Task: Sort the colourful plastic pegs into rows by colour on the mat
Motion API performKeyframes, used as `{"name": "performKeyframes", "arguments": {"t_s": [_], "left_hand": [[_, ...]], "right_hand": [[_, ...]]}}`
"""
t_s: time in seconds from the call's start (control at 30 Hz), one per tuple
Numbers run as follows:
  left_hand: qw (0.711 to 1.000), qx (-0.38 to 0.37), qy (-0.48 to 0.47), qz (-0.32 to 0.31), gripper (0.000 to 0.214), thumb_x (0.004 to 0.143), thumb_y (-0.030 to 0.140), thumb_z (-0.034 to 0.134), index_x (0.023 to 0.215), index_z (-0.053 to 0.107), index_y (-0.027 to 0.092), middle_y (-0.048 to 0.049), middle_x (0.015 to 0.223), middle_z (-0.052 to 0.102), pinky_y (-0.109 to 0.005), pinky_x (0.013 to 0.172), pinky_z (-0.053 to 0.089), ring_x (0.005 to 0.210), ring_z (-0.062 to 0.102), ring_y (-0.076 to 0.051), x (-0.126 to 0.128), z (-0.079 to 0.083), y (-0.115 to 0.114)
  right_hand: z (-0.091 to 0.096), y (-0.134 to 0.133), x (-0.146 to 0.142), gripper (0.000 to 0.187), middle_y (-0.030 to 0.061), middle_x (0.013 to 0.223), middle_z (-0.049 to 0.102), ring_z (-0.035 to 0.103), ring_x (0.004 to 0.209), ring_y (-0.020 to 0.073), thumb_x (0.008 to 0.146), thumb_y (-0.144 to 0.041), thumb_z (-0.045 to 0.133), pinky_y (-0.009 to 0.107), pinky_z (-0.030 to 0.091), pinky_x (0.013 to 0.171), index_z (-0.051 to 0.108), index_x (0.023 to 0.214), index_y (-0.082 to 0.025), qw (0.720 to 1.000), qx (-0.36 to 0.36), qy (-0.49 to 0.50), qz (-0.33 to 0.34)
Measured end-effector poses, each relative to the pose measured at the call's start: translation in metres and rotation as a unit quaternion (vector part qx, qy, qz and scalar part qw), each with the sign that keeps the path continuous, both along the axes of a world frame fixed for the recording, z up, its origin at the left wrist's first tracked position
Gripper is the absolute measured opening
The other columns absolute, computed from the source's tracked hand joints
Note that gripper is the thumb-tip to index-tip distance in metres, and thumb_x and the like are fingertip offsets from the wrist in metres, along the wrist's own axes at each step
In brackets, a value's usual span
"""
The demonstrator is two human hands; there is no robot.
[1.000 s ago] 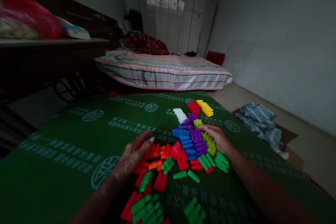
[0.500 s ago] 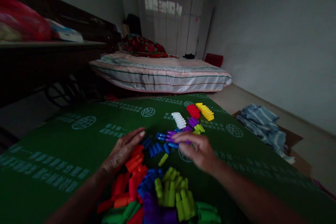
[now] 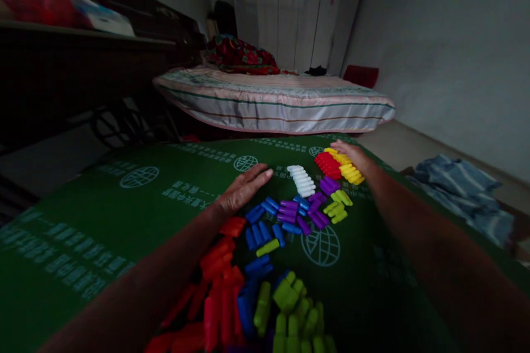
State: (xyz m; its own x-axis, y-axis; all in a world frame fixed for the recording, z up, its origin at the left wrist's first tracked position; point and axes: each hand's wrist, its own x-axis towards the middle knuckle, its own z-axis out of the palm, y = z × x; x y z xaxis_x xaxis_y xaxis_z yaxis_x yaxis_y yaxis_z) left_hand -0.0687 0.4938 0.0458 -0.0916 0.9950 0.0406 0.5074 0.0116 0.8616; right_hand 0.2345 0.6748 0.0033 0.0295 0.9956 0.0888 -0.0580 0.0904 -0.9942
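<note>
My left hand (image 3: pixel 247 190) is stretched out over the green cloth, fingers extended, holding nothing. It is beside the blue pieces (image 3: pixel 257 234) and left of a neat row of white pieces (image 3: pixel 302 181). My right hand (image 3: pixel 353 155) reaches far forward, fingers stretched along the far side of the yellow pieces (image 3: pixel 351 173), partly covering them. Red pieces (image 3: pixel 328 166) lie against the yellow ones. Purple pieces (image 3: pixel 288 211) and lime-green pieces (image 3: pixel 335 212) lie nearer. All are small, bullet-shaped plastic pieces.
Close to me is a heap of orange pieces (image 3: pixel 217 256) with more blue and lime ones. Everything lies on a printed green cloth (image 3: pixel 165 220). Beyond stands a bed (image 3: pixel 273 102); a dark shelf (image 3: pixel 83 60) is at left, a striped cloth (image 3: pixel 459 190) at right.
My right hand has moved from the purple pieces forward and right to the yellow row. My left hand has moved forward, away from the orange pieces. The view has shifted.
</note>
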Motion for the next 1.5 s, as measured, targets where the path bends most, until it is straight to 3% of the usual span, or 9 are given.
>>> {"name": "performKeyframes", "arguments": {"t_s": [0.1, 0.27, 0.4, 0.53, 0.63, 0.87, 1.03, 1.17, 1.5], "left_hand": [[1.0, 0.005, -0.006, -0.025, 0.071, 0.075, 0.064, 0.052, 0.131, 0.052, 0.021, -0.0072, 0.149, 0.04, -0.035, 0.119, 0.015, 0.141, 0.03, -0.024, 0.02, -0.003, 0.022], [0.998, 0.018, -0.033, -0.052, 0.07, 0.075, 0.062, 0.054, 0.128, 0.054, 0.017, -0.01, 0.148, 0.042, -0.035, 0.118, 0.018, 0.141, 0.032, -0.024, 0.043, -0.007, 0.047], [0.995, 0.001, -0.069, -0.079, 0.067, 0.069, 0.066, 0.058, 0.114, 0.063, 0.017, -0.0095, 0.124, 0.064, -0.036, 0.102, 0.043, 0.119, 0.055, -0.029, 0.04, -0.011, 0.042], [0.988, -0.036, -0.093, -0.114, 0.062, 0.065, 0.065, 0.062, 0.099, 0.067, 0.014, -0.0051, 0.085, 0.07, -0.031, 0.071, 0.05, 0.078, 0.062, -0.021, 0.024, -0.006, 0.018], [0.987, -0.05, -0.093, -0.119, 0.054, 0.067, 0.063, 0.062, 0.091, 0.069, 0.015, -0.0015, 0.078, 0.067, -0.027, 0.067, 0.045, 0.071, 0.057, -0.015, 0.009, 0.004, -0.002], [0.985, -0.113, -0.068, -0.111, 0.054, 0.06, 0.065, 0.067, 0.079, 0.068, 0.014, -0.0002, 0.069, 0.061, -0.026, 0.061, 0.039, 0.063, 0.048, -0.012, -0.016, 0.019, -0.039], [0.982, -0.149, -0.028, -0.112, 0.055, 0.06, 0.065, 0.064, 0.082, 0.066, 0.015, -0.0001, 0.07, 0.06, -0.026, 0.059, 0.037, 0.064, 0.048, -0.013, -0.017, 0.031, -0.069], [0.976, -0.166, 0.025, -0.139, 0.051, 0.057, 0.062, 0.068, 0.08, 0.066, 0.016, 0.0014, 0.068, 0.057, -0.025, 0.059, 0.036, 0.067, 0.047, -0.013, -0.015, 0.044, -0.099], [0.969, -0.164, 0.11, -0.149, 0.05, 0.064, 0.063, 0.062, 0.083, 0.058, 0.017, 0.0028, 0.066, 0.053, -0.024, 0.054, 0.034, 0.061, 0.044, -0.011, -0.001, 0.066, -0.176]], "right_hand": [[0.001, -0.007, -0.021, 0.036, 0.0084, 0.089, 0.075, 0.067, 0.079, 0.0215, 0.069, -0.047, 0.072, 0.035, 0.049, 0.079, 0.075, 0.086, -0.015, 0.991, -0.031, -0.008, 0.129], [0.006, -0.053, -0.052, 0.037, 0.0049, 0.086, 0.075, 0.067, 0.083, 0.0212, 0.059, -0.043, 0.079, 0.032, 0.048, 0.082, 0.076, 0.083, -0.016, 0.973, -0.026, 0.029, 0.225], [0.009, -0.093, -0.08, 0.035, 0.0024, 0.082, 0.074, 0.066, 0.076, 0.02, 0.061, -0.043, 0.078, 0.032, 0.049, 0.077, 0.076, 0.084, -0.018, 0.962, -0.024, 0.057, 0.267], [0.013, -0.124, -0.112, 0.029, -0.0005, 0.07, 0.072, 0.064, 0.066, 0.0178, 0.058, -0.044, 0.079, 0.03, 0.048, 0.068, 0.074, 0.073, -0.02, 0.967, -0.039, 0.121, 0.221], [0.021, -0.144, -0.136, 0.029, -0.0014, 0.062, 0.068, 0.062, 0.061, 0.0174, 0.055, -0.045, 0.078, 0.03, 0.048, 0.063, 0.07, 0.067, -0.02, 0.964, -0.078, 0.154, 0.201], [0.05, -0.183, -0.174, 0.025, -0.0049, 0.045, 0.056, 0.053, 0.047, 0.0117, 0.052, -0.032, 0.076, 0.024, 0.04, 0.048, 0.056, 0.054, -0.019, 0.968, -0.164, 0.054, 0.18], [0.066, -0.212, -0.178, 0.028, -0.0056, 0.043, 0.052, 0.048, 0.041, 0.0105, 0.058, -0.034, 0.076, 0.022, 0.034, 0.04, 0.052, 0.055, -0.019, 0.958, -0.191, 0.007, 0.215], [0.07, -0.24, -0.175, 0.022, -0.0053, 0.047, 0.054, 0.05, 0.045, 0.0102, 0.062, -0.032, 0.072, 0.022, 0.037, 0.044, 0.056, 0.058, -0.018, 0.949, -0.183, -0.021, 0.256], [0.069, -0.308, -0.153, 0.022, -0.0023, 0.067, 0.064, 0.057, 0.063, 0.0124, 0.07, -0.039, 0.064, 0.022, 0.044, 0.056, 0.064, 0.075, -0.017, 0.948, -0.059, -0.035, 0.312]]}}
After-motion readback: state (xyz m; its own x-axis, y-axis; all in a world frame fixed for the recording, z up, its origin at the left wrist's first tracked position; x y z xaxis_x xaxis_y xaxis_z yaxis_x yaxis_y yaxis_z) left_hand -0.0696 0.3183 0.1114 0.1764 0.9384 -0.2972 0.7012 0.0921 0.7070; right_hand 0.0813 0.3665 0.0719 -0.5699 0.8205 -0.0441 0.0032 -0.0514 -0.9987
